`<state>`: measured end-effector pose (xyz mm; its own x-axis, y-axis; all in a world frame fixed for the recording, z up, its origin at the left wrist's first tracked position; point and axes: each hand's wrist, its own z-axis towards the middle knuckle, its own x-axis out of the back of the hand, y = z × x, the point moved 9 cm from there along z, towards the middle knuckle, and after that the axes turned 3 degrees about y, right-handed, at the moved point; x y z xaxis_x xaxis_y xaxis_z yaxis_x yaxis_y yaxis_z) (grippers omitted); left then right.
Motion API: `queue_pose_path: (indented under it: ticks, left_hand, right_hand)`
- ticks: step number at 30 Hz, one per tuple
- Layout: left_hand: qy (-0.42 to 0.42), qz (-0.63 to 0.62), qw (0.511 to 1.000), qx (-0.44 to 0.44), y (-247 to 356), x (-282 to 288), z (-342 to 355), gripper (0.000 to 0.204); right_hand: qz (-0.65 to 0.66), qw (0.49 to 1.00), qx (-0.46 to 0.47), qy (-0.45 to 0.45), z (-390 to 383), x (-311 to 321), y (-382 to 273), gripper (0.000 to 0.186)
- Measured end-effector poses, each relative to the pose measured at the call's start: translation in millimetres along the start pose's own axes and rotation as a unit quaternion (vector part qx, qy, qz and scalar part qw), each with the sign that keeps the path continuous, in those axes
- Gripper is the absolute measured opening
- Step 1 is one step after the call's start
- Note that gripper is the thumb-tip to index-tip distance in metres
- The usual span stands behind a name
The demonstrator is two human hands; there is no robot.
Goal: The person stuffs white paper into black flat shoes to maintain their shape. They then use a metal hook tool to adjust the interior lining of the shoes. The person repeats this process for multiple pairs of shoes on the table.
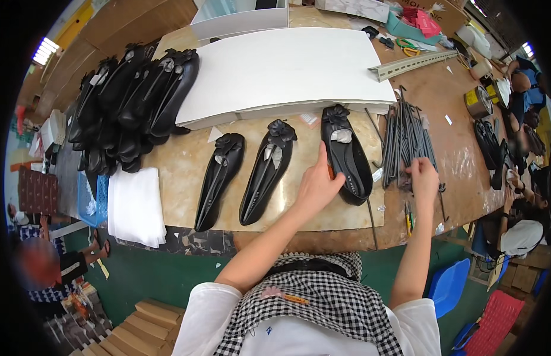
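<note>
Nearby, white stack (287, 74) behind shoes (263, 181); grey rods (406, 136) beside right hand (425, 178).

Shoe workshop: piled black flats (136, 107), metal rods (407, 139), cluttered workbench (468, 172).

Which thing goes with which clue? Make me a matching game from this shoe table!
1. Left hand
2. Right hand
3. Plastic basket
4. Heaped ballet flats

A. Black, with flower trims
B. At the lower ends of the grey metal rods
C. Blue
D. At the rightmost flat of three in a row

Pairs: 1-D, 2-B, 3-C, 4-A
</note>
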<state>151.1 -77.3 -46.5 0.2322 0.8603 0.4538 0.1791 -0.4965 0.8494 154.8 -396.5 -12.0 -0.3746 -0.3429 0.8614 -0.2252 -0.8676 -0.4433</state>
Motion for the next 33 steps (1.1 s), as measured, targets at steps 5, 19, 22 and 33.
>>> queue_pose_path:
  ticks: [5,19,22,33]
  left_hand:
    - [-0.021,-0.52,0.852,0.058,-49,-1,-32,0.059]
    - [0.121,-0.426,0.893,-0.075,-13,59,-60,0.051]
    - [0.14,-0.406,0.899,-0.085,-11,58,-70,0.055]
    - [0.165,0.083,0.981,-0.06,-13,84,-97,0.041]
  right_hand:
    - [0.234,0.966,-0.078,-0.073,-46,23,-57,0.021]
    - [0.354,0.889,0.008,-0.291,-111,1,-222,0.032]
    - [0.335,0.926,0.089,-0.151,-113,14,-238,0.029]
    - [0.35,0.924,0.033,-0.153,-128,18,-181,0.029]
